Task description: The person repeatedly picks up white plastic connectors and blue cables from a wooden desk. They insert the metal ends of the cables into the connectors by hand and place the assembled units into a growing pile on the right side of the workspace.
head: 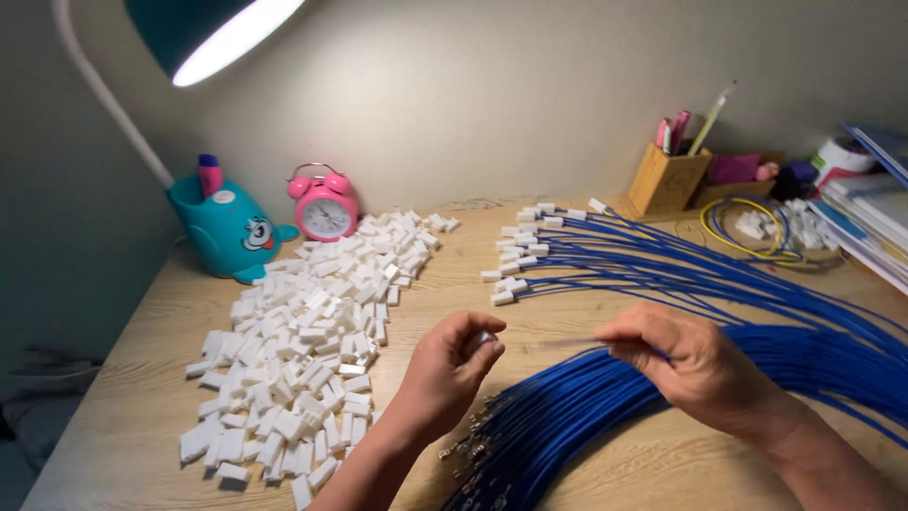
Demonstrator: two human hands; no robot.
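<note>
blue wires (586,397) are fanned across the tabletop (132,397) – one is pinched in the right hand (695,364), a white connector (480,339) in the left hand's (449,369) closed grip – few ends capped, a pile of housings (303,350) left.

My left hand (446,371) is raised at about seven o'clock in my view, forearm running down toward six, its back turned up, fingers curled tight with thumb and forefinger pinched shut at the top. My right hand (695,364) sits at four o'clock, forearm leading off to the lower corner, fingertips pinched together and pointing toward nine, facing the left.
</note>
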